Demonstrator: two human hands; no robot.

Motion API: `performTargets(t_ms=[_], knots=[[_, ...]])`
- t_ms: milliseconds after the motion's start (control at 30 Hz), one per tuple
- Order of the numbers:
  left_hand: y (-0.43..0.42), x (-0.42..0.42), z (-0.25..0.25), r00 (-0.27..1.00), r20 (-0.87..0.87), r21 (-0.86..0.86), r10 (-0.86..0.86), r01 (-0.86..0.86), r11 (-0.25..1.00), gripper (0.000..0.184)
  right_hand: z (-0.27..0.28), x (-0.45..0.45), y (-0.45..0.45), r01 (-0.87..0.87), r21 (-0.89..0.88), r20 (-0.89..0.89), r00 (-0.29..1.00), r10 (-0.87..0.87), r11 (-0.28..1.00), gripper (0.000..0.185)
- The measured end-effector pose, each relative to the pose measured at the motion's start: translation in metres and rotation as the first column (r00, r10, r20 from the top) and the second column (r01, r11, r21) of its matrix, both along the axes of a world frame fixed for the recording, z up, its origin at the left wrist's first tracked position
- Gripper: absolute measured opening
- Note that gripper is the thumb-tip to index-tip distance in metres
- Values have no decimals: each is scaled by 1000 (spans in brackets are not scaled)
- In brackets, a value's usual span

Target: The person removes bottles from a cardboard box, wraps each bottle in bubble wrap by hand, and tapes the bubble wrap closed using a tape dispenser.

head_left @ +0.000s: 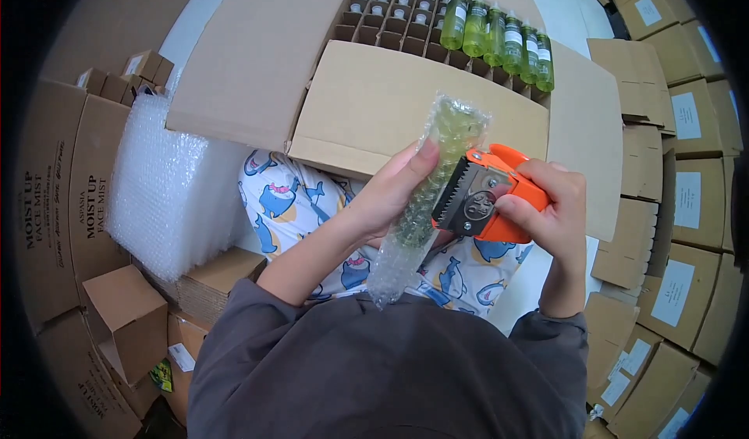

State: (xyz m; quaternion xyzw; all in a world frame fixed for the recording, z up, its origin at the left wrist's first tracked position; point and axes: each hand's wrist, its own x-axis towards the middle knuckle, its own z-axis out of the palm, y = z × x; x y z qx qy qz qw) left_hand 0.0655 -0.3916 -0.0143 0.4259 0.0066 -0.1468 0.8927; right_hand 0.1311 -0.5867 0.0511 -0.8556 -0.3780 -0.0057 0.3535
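Note:
Bubble wrap (406,240) is rolled around a green bottle (456,133) in front of my chest. My left hand (400,185) is closed around its left side, thumb on top. My right hand (552,203) grips an orange tape dispenser (499,195), whose toothed metal edge lies against or just over the wrap's right side. Whether the blade touches the wrap cannot be told. Beyond the hands stands an open cardboard box (421,92) with bottles in its dividers, and several green bottles (493,39) lie across its right part.
A stack of bubble wrap sheets (168,189) stands at the left, near large cartons (58,197) and a small open box (129,306). Stacked cartons (686,197) line the right side. My lap in patterned cloth (285,197) shows below the box.

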Motion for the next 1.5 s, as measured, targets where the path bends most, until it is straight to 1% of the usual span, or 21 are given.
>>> performTargets(t_ms=[100,233,333,400,500,533,600,633,667,733,767,800,867,900,1000,1033,1133,1300,1400,1433,1500], knots=[[0,-3,-1,998,-54,-75,-29,25,997,70,-7,7,-7,-137,87,-98,985,145,987,34],[2,-8,4,994,-108,-145,-8,-8,989,70,-1,5,-12,-180,55,-128,974,186,982,33],[10,-13,7,965,-261,-319,-22,-64,946,69,2,7,-22,-135,33,-137,981,138,990,35],[19,-15,-3,973,-231,-289,-7,-62,955,65,7,5,-23,-114,22,-140,983,116,993,36],[24,-13,-12,986,-167,-228,13,-51,972,61,16,-3,-21,25,-218,-146,988,-58,976,33],[18,-12,-10,991,-132,-137,24,-42,990,61,22,-5,-17,29,-219,-150,987,-63,975,33],[7,-8,-7,998,-50,46,28,-26,999,62,37,-10,-4,125,-530,71,992,-103,839,31],[6,-6,-8,999,-43,46,18,-16,999,62,41,-11,1,196,-653,187,978,-95,732,31],[5,-7,-13,996,-79,-76,-38,32,997,63,40,-12,5,206,-653,192,976,-104,729,31],[5,-10,-19,979,-131,-312,-155,108,944,66,29,-11,11,320,-777,420,905,68,543,32],[11,-12,-14,975,-136,-295,-176,130,946,66,10,12,7,328,-808,412,908,72,489,30],[14,-15,-7,992,4,-317,-122,117,941,66,-11,35,-3,332,-842,402,912,82,426,30],[15,-7,6,946,321,-386,51,82,919,68,-22,51,-7,422,-783,479,878,9,456,31],[14,-8,6,947,317,-386,50,80,919,68,-27,58,-9,420,-784,475,880,8,457,31],[12,-4,6,996,18,-295,83,-74,953,65,-43,93,-13,566,-692,558,813,-164,449,34],[12,-2,5,996,16,-294,86,-78,953,65,-52,102,-15,563,-692,557,815,-162,451,34],[12,7,-2,993,-33,-390,110,-114,914,60,-81,121,-19,700,-419,655,674,-342,578,39],[14,9,-22,983,-124,-280,133,-163,946,61,-126,119,-12,697,-495,591,708,-388,519,38],[10,7,-28,974,-189,-459,128,-203,865,46,-139,102,-14,748,-306,690,600,-405,588,46],[9,7,-28,973,-193,-459,127,-204,865,46,-135,92,-11,747,-310,687,603,-405,587,46],[7,7,-26,987,-109,-292,119,-147,945,52,-116,67,7,639,-112,539,683,-494,761,58]])
